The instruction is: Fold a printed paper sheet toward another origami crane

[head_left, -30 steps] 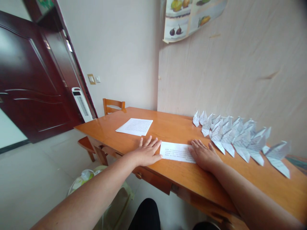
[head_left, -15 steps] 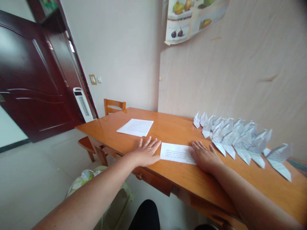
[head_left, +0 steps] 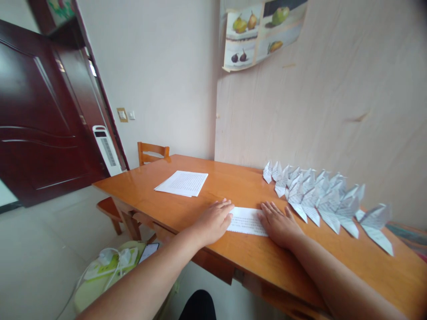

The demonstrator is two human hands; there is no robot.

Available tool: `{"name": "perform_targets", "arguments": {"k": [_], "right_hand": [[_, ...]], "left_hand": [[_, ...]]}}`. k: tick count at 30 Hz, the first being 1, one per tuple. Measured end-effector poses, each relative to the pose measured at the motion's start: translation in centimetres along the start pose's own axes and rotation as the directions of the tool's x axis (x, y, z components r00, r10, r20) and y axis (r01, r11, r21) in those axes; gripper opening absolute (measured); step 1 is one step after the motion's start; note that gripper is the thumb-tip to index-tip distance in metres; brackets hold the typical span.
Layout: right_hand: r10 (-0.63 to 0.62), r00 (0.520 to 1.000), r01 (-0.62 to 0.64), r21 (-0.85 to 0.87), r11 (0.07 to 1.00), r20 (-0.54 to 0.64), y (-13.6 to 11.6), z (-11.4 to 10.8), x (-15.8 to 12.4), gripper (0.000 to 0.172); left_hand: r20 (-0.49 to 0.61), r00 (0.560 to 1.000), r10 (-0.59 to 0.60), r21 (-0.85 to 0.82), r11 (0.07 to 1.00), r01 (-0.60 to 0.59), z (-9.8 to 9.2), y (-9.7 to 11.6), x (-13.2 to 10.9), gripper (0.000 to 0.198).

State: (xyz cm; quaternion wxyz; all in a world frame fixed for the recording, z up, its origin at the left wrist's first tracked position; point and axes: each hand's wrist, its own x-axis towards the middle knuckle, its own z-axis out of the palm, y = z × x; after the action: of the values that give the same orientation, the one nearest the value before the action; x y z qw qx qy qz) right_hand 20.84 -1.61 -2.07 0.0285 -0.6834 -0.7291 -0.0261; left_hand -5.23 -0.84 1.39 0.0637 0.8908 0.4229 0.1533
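Note:
A folded strip of printed paper (head_left: pixel 247 221) lies flat on the wooden table, its printed side up. My left hand (head_left: pixel 215 220) rests over its left end, fingers together and stretched out, palm down. On the right end lies my right hand (head_left: pixel 278 222), flat with the fingers extended and the thumb slightly apart. Both hands press on the paper without gripping it; the two ends under them are hidden. Farther left sits a stack of printed sheets (head_left: pixel 183 182). To the right stand several folded paper shapes (head_left: pixel 320 191) in close rows, with pointed upright parts.
The orange wooden table (head_left: pixel 230 182) runs along the wall, with a wooden chair (head_left: pixel 153 152) at its far end. Below left, a power strip (head_left: pixel 108 266) with cables and a phone (head_left: pixel 149 251) rest on a pale green stool (head_left: pixel 82 295). My knee (head_left: pixel 199 304) is beneath the table edge.
My left hand has slid right from beside the paper onto its left end, and its spread fingers have come together. My right hand stays on the right end. The camera view has shifted slightly.

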Motion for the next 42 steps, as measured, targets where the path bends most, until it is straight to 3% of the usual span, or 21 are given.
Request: {"name": "perform_targets", "arguments": {"k": [4, 9, 22, 27, 33, 42], "right_hand": [[0.0, 1.0, 0.0, 0.0, 1.0, 0.001, 0.0, 0.0, 0.0, 0.059], [0.004, 1.0, -0.004, 0.008, 1.0, 0.002, -0.2, -0.2, 0.0, 0.059], [0.081, 0.989, -0.08, 0.013, 0.997, -0.127, 1.4, -0.6, -0.7, 0.055], [-0.085, 0.982, 0.091, 0.03, 0.995, -0.171, -0.6, -2.2, -1.8, 0.06], [-0.33, 0.939, 0.337, 0.062, 0.94, -0.102, -5.2, -2.9, -2.8, 0.062], [-0.301, 0.953, 0.294, 0.129, 0.947, 0.039, -4.9, -2.6, -2.7, 0.074]], "left_hand": [[0.076, 0.996, 0.048, 0.004, 0.999, -0.048, 0.9, 0.6, 0.5, 0.057], [0.203, 0.979, -0.011, 0.064, 0.998, -0.002, 1.1, 0.2, 0.5, 0.062], [0.171, 0.985, -0.004, 0.099, 0.995, -0.013, 2.0, -0.5, 0.4, 0.064], [0.154, 0.988, 0.001, 0.092, 0.996, -0.016, 2.4, -0.7, 0.4, 0.066], [0.135, 0.991, 0.022, 0.101, 0.994, -0.035, 2.6, -0.7, 0.5, 0.065], [0.167, 0.986, 0.008, 0.105, 0.994, -0.026, 2.1, -0.5, 0.6, 0.065]]}}
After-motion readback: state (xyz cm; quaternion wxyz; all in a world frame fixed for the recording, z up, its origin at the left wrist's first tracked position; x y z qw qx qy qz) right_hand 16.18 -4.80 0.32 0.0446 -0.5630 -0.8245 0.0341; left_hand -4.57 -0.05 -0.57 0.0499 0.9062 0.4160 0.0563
